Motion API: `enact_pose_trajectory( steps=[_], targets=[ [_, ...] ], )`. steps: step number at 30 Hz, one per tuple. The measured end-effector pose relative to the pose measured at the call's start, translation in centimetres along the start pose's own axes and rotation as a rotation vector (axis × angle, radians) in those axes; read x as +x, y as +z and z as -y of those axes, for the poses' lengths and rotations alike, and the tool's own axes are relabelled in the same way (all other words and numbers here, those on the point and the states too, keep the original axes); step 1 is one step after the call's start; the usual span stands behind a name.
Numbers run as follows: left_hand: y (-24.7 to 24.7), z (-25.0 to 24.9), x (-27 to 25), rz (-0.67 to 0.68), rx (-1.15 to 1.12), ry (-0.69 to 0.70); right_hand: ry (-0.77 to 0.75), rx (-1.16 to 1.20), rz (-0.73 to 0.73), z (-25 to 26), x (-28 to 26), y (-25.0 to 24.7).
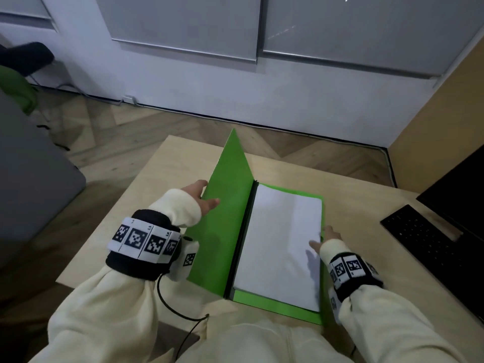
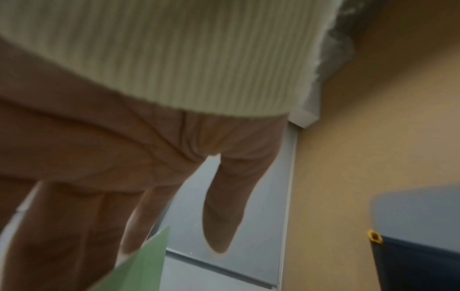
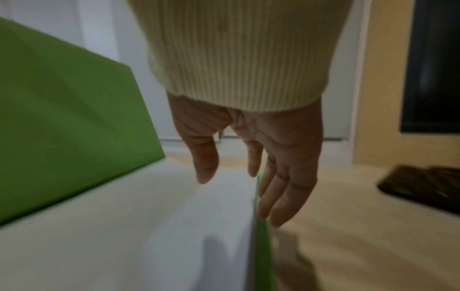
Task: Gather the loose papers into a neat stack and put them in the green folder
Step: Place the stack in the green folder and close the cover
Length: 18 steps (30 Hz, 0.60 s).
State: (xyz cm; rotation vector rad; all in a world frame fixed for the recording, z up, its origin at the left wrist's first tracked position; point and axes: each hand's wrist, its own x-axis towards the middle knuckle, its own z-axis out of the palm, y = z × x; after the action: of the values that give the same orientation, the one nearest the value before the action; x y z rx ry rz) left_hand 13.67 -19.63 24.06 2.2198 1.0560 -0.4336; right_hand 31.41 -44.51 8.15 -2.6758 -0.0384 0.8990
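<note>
The green folder (image 1: pixel 225 218) lies open on the wooden table (image 1: pixel 157 195), its left cover raised steeply. A neat white paper stack (image 1: pixel 280 244) rests flat on the folder's right half. My left hand (image 1: pixel 205 195) is at the raised cover's outer edge, straight fingers behind it and thumb in front; in the left wrist view the cover (image 2: pixel 141 265) shows below the left hand (image 2: pixel 174 236). My right hand (image 1: pixel 323 238) hovers relaxed at the stack's right edge. In the right wrist view the right hand (image 3: pixel 236 196) hangs over the paper stack (image 3: pixel 124 236) beside the green cover (image 3: pixel 62 118).
A black keyboard (image 1: pixel 419 239) and a dark monitor (image 1: pixel 466 200) stand at the table's right side. A grey piece of furniture (image 1: pixel 34 179) sits to the left on the wooden floor. A white wall lies beyond the table's far edge.
</note>
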Motion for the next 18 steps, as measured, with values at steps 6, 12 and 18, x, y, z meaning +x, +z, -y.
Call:
enact_pose_trajectory(
  steps=[6, 12, 18],
  targets=[
    [0.6, -2.2, -2.1, -0.056, 0.150, 0.051, -0.510, 0.259, -0.022, 7.4, -5.6, -2.6],
    [3.2, -6.0, -5.1, -0.092, 0.260, 0.044, -0.687, 0.190, 0.130, 12.2, -9.2, -1.6],
    [5.0, -7.2, -6.0, -0.039, 0.168, 0.118, -0.567, 0.180, 0.137, 11.3, -8.5, -2.0]
  ],
)
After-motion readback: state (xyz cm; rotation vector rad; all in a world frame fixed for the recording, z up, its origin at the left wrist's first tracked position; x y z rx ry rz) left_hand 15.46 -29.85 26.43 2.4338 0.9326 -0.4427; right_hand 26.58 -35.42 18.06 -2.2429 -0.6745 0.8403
